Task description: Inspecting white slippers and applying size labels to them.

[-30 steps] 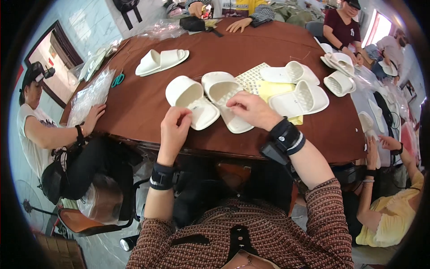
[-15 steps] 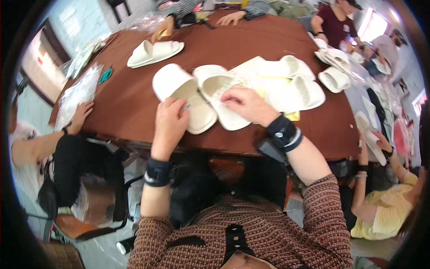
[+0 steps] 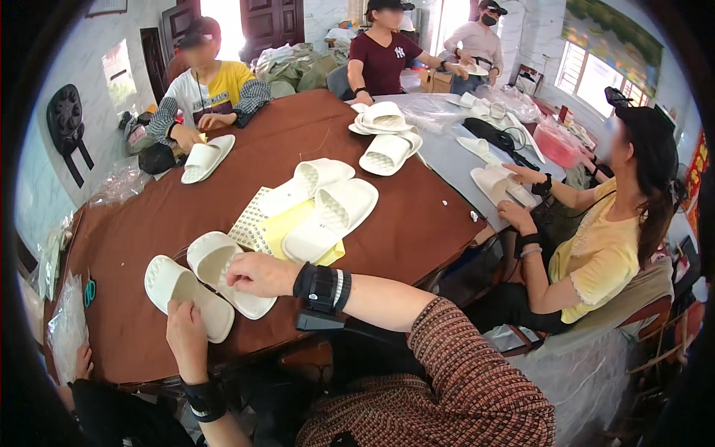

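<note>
The left hand (image 3: 186, 328) is resting flat, fingers loosely extended, against the near edge of a white slipper (image 3: 179, 292) lying at the front of the brown table (image 3: 134, 231); it is pressing the slipper rather than closing around it. The right hand (image 3: 261, 273) is lying on a second white slipper (image 3: 220, 268) just beside the first, fingers curled over its open top; whether it is actually gripping cannot be told. Both slippers are sitting side by side, touching, near the table's front edge. Just behind them, a yellow sheet (image 3: 287, 227) and a sheet of small stickers (image 3: 249, 223) are lying under another pair of white slippers (image 3: 331, 216). Across the table, a person in a yellow shirt (image 3: 205, 93) is handling one more slipper (image 3: 207, 158).
</note>
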{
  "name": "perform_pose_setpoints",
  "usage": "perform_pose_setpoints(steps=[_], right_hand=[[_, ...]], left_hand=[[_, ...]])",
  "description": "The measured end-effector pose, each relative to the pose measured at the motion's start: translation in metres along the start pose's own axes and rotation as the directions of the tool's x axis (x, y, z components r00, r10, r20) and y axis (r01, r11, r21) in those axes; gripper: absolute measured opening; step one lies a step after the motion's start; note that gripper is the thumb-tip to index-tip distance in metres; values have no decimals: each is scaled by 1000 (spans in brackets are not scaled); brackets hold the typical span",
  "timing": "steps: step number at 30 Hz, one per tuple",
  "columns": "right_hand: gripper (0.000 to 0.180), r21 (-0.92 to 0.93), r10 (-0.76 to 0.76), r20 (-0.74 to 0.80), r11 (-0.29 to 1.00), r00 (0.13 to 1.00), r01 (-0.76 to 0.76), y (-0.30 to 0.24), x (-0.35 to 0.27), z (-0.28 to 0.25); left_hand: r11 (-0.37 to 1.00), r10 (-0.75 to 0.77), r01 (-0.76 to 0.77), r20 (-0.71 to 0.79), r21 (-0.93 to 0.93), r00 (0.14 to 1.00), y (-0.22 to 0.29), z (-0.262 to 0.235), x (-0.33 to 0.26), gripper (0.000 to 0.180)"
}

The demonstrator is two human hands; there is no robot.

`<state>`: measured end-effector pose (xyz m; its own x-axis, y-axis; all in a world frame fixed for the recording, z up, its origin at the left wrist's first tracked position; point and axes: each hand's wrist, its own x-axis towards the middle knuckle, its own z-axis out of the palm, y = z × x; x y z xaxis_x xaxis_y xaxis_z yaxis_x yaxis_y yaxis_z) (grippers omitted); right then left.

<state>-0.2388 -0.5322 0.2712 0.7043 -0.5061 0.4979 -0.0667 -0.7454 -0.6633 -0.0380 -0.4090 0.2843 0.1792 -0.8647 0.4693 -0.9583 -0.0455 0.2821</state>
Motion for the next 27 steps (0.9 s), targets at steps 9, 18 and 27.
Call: perform_pose_setpoints(steps=[9,18,27], right_hand=[[11,3,-2,-5,1000,1000,2,1,4,5],[11,7,6,0,1000,1000,-6,0,2,-1],[12,-3,-32,-13,999,999,32,4,3,9]], left_hand=[[1000,-4,4,-22,12,1000,-6,-1,0,12],[996,-8,9,13,-85,1000,-14,3,8,10],[991,-16,19,27,-136,1000,-32,2,10,12]])
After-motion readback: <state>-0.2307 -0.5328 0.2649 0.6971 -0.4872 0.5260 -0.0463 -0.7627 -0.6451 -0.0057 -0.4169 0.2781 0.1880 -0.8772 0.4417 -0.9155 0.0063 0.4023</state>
